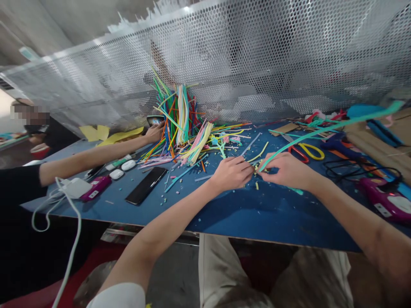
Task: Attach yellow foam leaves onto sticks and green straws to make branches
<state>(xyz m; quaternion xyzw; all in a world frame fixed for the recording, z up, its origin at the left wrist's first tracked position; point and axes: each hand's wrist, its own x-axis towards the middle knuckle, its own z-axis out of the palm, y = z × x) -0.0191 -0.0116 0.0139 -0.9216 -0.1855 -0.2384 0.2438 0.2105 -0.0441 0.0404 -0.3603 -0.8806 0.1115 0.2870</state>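
Note:
My right hand [284, 170] pinches a long mint-green pipe cleaner [324, 129] between thumb and fingertips. Its far end rises up to the right, blurred. Close beside it, my left hand [233, 172] is closed, fingertips pressed together, and what it grips is hidden. Small yellow clippings [257, 186] lie on the blue table by the fingertips. Just behind the hands is a bent yellow pipe cleaner piece [261, 150]. A twisted light-green and pink pipe cleaner shape [221, 146] lies farther back.
A big bundle of coloured pipe cleaners [181, 115] stands at the perforated metal panel [257, 64]. A co-worker's hand [155, 133] reaches beside it. A black phone [146, 185] lies left; yellow-and-red-handled scissors [311, 151], a cable and a purple device [387, 199] lie right.

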